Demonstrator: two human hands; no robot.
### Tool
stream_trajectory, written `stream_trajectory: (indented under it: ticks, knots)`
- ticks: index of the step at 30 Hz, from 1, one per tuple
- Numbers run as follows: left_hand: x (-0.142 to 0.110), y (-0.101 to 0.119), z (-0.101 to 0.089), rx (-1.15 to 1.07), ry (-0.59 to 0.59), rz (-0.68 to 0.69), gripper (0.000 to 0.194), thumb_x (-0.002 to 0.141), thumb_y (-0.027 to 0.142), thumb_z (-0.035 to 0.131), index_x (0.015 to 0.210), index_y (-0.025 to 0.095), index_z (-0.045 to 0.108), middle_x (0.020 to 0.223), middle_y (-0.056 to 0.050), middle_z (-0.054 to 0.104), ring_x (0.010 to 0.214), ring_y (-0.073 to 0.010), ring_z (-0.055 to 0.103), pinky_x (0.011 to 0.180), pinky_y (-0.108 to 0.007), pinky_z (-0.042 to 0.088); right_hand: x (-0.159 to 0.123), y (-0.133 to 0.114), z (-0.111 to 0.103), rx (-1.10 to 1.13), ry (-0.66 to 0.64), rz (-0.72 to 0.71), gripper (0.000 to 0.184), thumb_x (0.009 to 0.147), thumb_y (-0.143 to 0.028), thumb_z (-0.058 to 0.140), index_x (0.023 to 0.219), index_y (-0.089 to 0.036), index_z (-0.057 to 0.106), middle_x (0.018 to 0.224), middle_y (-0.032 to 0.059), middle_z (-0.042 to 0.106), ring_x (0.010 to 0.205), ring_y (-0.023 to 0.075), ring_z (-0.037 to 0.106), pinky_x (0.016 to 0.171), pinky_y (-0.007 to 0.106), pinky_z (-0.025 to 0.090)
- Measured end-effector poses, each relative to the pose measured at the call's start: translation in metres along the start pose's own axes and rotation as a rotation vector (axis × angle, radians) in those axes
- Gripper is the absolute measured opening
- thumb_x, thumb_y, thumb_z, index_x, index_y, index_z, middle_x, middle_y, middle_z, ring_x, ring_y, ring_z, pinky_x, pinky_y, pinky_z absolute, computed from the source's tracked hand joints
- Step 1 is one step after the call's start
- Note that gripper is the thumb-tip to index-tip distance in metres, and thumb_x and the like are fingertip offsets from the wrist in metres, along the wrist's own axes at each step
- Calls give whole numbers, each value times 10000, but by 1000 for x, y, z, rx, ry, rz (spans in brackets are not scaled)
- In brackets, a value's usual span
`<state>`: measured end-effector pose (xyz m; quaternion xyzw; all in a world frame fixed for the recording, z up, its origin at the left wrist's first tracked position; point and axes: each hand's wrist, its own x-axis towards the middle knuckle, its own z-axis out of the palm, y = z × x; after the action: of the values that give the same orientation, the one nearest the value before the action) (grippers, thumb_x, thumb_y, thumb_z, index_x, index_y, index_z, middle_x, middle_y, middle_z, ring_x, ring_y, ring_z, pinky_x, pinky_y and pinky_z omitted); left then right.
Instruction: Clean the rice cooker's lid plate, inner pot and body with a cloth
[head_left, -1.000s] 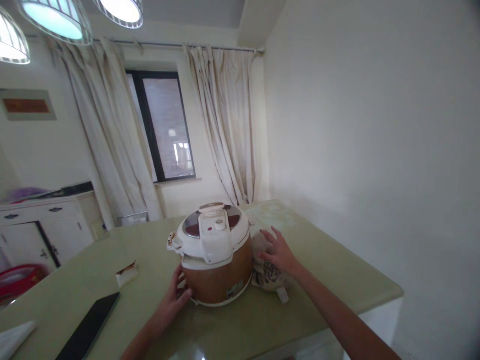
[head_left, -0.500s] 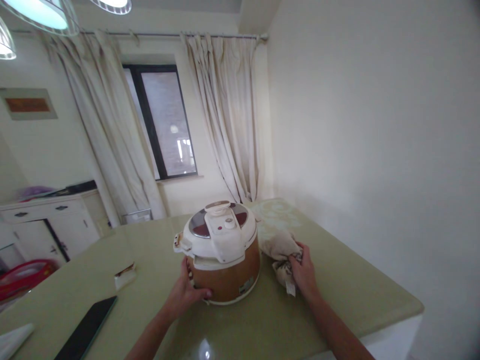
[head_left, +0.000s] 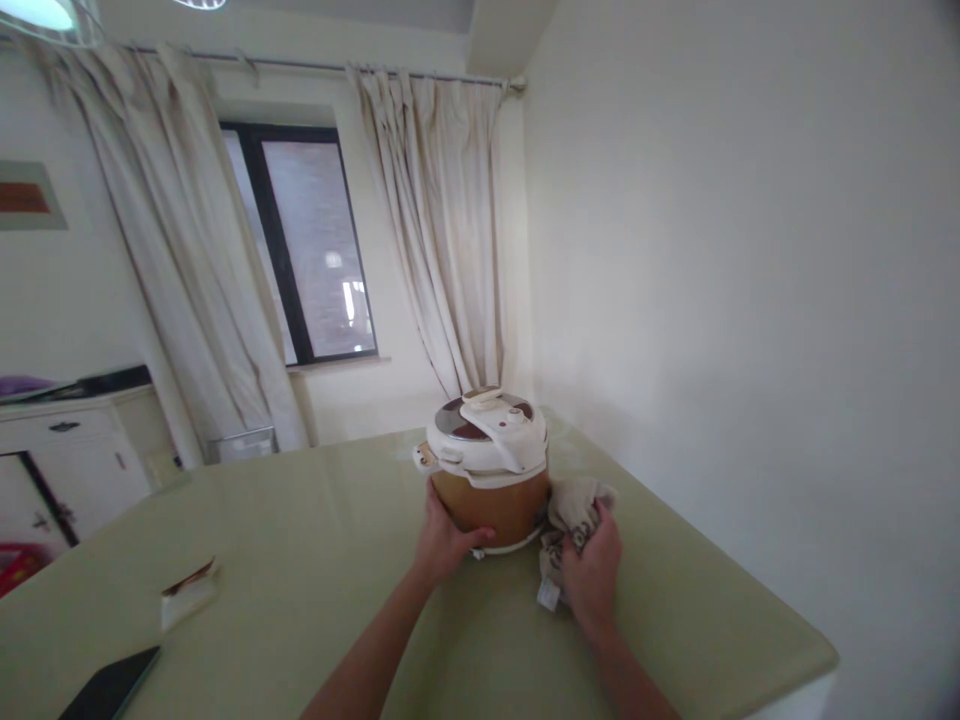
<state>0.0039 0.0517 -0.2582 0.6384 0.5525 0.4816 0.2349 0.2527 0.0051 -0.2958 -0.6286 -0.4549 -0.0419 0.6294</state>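
Observation:
A white and brown electric pressure cooker [head_left: 495,505] stands upright on the pale green table. Its white lid [head_left: 480,440] is closed, with a knob and a handle on top. My left hand [head_left: 444,535] grips the lower left of the body, thumb along the front and fingers round the side, partly hidden. On the other side, my right hand [head_left: 596,560] is closed on a bunched beige cloth [head_left: 577,505] with dark print and a white tag. The cloth lies against the cooker's right side, and part of it is hidden by the hand.
A dark phone-like slab [head_left: 112,685] and a small white and brown packet [head_left: 187,595] lie on the left of the table [head_left: 315,540]. The bare wall [head_left: 712,350] runs along the right side. Behind are curtains [head_left: 465,230], a window and a white cabinet [head_left: 82,450].
The cooker has slid farther away and turned, so its front faces more to the right. Both hands have gone along with it, and the cloth now touches its side. The view has shifted.

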Motion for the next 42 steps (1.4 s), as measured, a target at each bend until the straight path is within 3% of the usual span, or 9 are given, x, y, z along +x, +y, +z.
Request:
stream_trajectory:
  ticks: [7,15,19,22,25,28,32,36,42]
  knots:
    - [33,7,47,70,7,-35,1568,554,624,906,1617,38,-86,1660,-350,205,1575,-444,247,1259,-505,296,-3,0,5,-184,-81,-37,705,817,-284,499,1476,-46,430,1376,253,558,1300,396,503,1104,518,394]
    - [43,-2,64,66,86,-6,1504,582,600,900,1637,92,-43,1680,-319,217,1581,-428,250,1251,-539,308,-6,-5,6,-357,-210,-15,658,856,-340,534,1450,-69,447,1361,250,583,1246,406,561,1044,490,440]
    - [39,-13,63,8,71,36,1470,590,580,900,1641,95,-6,1691,-309,200,1595,-423,211,1267,-562,277,-4,-10,5,-422,-251,1,630,857,-327,538,1425,-64,469,1345,251,592,1200,405,588,1018,483,459]
    - [30,-30,59,-72,62,72,1303,630,564,874,1626,129,154,1646,-267,338,1563,-409,307,1242,-569,336,-2,-14,4,-458,-261,0,611,864,-334,543,1407,-59,485,1342,254,594,1184,405,595,1022,485,457]
    - [19,-44,54,-178,101,20,999,733,519,785,1552,172,329,1528,-227,495,1395,-384,535,1068,-540,528,0,-16,3,-463,-270,5,613,862,-344,560,1399,-56,492,1341,254,596,1198,404,593,1033,475,454]
    - [11,-49,49,-245,164,-45,813,792,503,687,1470,146,413,1432,-230,543,1221,-353,637,867,-478,612,0,-14,2,-445,-278,27,625,848,-340,576,1405,-71,490,1343,242,597,1204,396,595,1036,470,453]
    - [-3,-42,41,-244,154,-53,663,798,536,634,1328,157,510,1196,-157,641,943,-267,703,724,-409,609,0,-10,2,-395,-262,42,610,851,-360,574,1392,-92,493,1342,233,597,1201,392,594,1012,470,462]
    - [-23,-27,31,-112,87,15,468,835,509,576,1181,197,549,951,-39,645,658,-171,619,640,-356,545,0,-9,1,-328,-243,42,604,852,-370,570,1388,-104,489,1344,230,592,1222,378,579,1007,461,455]
    - [-36,-13,25,93,26,93,229,871,454,543,954,242,522,817,3,600,684,-176,590,690,-324,484,0,-3,1,-322,-211,20,593,848,-416,606,1347,-106,526,1254,232,616,1173,397,587,1001,489,455]
